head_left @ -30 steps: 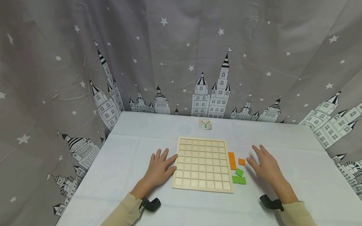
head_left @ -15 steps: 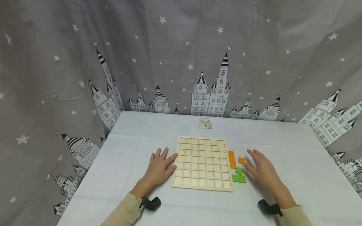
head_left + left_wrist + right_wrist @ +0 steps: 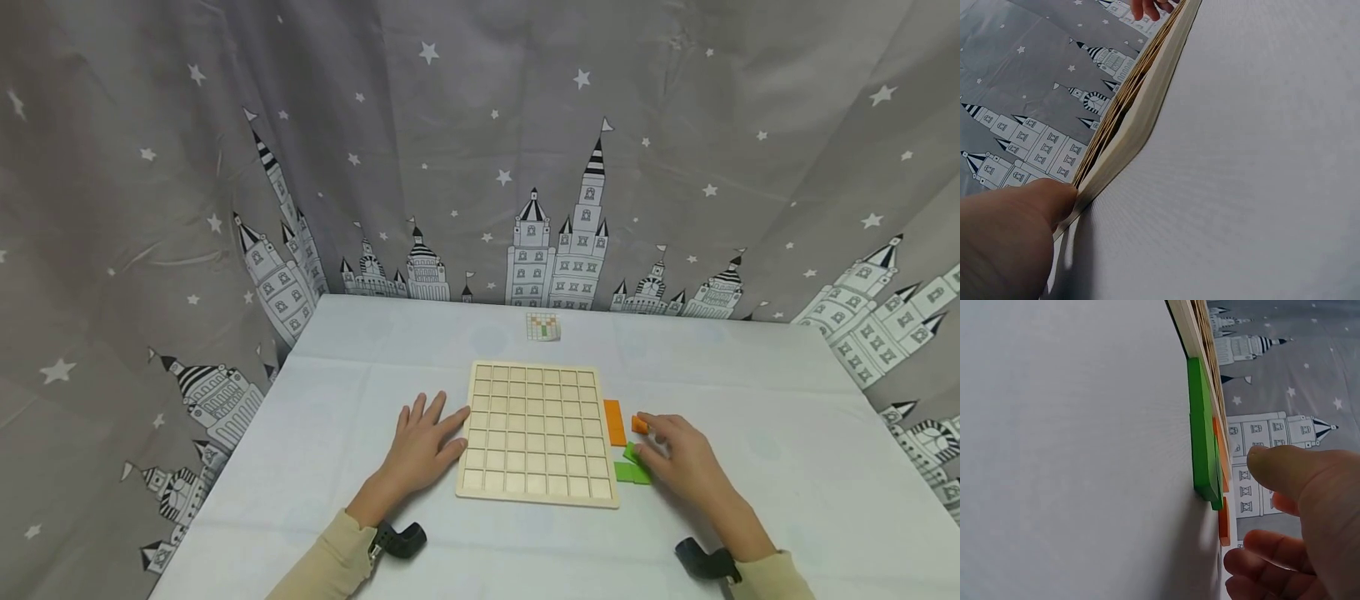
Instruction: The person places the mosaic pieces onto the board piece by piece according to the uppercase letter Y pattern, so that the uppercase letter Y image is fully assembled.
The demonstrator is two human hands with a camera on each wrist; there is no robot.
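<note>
A wooden grid board (image 3: 536, 433) lies on the white table. My left hand (image 3: 420, 446) lies flat beside it with fingers spread, index finger and thumb touching its left edge; the left wrist view shows the thumb (image 3: 1047, 199) against that edge. My right hand (image 3: 686, 457) is over the small tiles right of the board, thumb and fingers apart. Its index fingertip is right at a single orange tile (image 3: 637, 423). The thumb overlaps a turned green tile (image 3: 629, 453). Green tiles (image 3: 632, 472) lie side by side below, and an orange strip of tiles (image 3: 614, 422) adjoins the board.
A small card (image 3: 543, 327) with a coloured grid pattern lies behind the board. A grey curtain (image 3: 465, 150) printed with castles and stars hangs along the table's back and sides. Each wrist wears a black camera mount, such as the left camera mount (image 3: 401, 542).
My right hand has moved left and down, from beside the tiles to over the single orange tile and the turned green one. The left hand has stayed in place.
</note>
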